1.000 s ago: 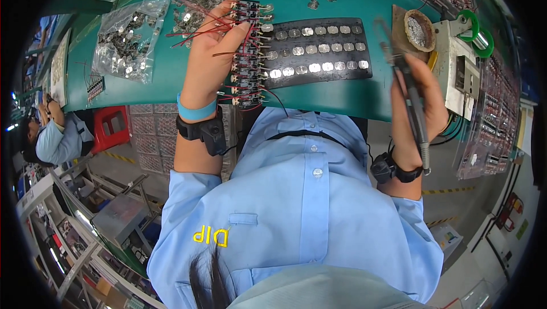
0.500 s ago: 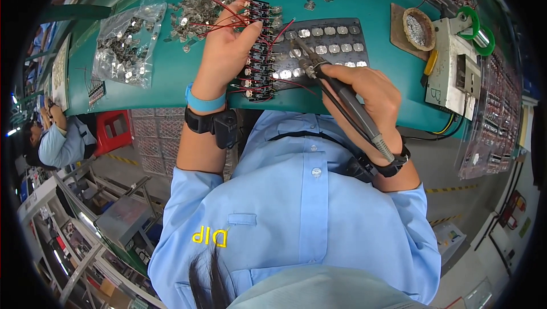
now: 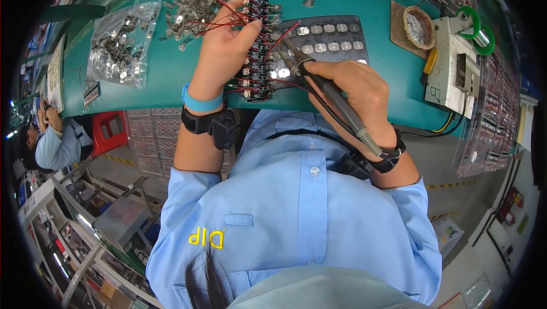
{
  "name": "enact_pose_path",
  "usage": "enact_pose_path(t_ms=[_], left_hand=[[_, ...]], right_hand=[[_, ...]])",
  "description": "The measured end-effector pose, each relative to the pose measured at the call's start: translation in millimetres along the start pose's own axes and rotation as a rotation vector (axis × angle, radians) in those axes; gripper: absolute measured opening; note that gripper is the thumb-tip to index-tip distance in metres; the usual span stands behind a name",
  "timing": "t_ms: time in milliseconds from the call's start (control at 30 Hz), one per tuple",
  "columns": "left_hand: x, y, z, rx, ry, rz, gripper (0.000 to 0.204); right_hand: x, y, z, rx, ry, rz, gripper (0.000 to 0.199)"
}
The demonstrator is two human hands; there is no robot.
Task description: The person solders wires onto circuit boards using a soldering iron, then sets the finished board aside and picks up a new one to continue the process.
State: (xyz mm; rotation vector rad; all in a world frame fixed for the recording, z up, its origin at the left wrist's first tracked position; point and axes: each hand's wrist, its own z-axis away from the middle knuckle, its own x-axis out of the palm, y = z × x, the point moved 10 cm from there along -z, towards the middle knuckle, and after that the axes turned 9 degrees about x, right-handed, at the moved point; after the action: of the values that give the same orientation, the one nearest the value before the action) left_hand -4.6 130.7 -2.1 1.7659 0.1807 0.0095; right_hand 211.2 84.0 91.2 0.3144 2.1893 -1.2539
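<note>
The left hand (image 3: 225, 52) is pressing its fingers down on the long strip of little circuit boards (image 3: 256, 49) on the green table (image 3: 171, 69), while the right hand (image 3: 356, 89) is gripping the soldering iron (image 3: 330, 95), its tip pointing left, just beside the strip's right edge.

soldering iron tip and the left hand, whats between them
In the head view, the dark strip of small circuit boards with red wires lies between the soldering iron tip and the left hand.

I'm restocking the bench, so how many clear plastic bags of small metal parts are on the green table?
1: a clear plastic bag lies at the green table's left end, left of the loose metal parts. More could be hidden out of view.
</note>
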Motion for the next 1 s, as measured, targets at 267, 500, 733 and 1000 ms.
enact_pose_path(t_ms=[267,500,733,1000], left_hand=[[-2.3,2.5,-0.3,0.055,0.01,-0.04,0.051],[-3.7,3.2,0.7,0.049,0.018,-0.061,0.051],[-3.0,-1.5,2.2,-0.003,0.007,-0.051,0.052],[-1.1,0.2,1.0,0.01,0.005,-0.042,0.052]], right_hand=[[4.9,0.0,-0.6,-0.021,-0.003,0.008,0.031],[6.8,-1.1,-1.9,-0.024,-0.003,0.004,0.03],[7.1,-3.1,-2.8,-0.024,-0.002,0.015,0.029],[6.8,-3.0,-3.7,0.002,0.019,0.002,0.027]])
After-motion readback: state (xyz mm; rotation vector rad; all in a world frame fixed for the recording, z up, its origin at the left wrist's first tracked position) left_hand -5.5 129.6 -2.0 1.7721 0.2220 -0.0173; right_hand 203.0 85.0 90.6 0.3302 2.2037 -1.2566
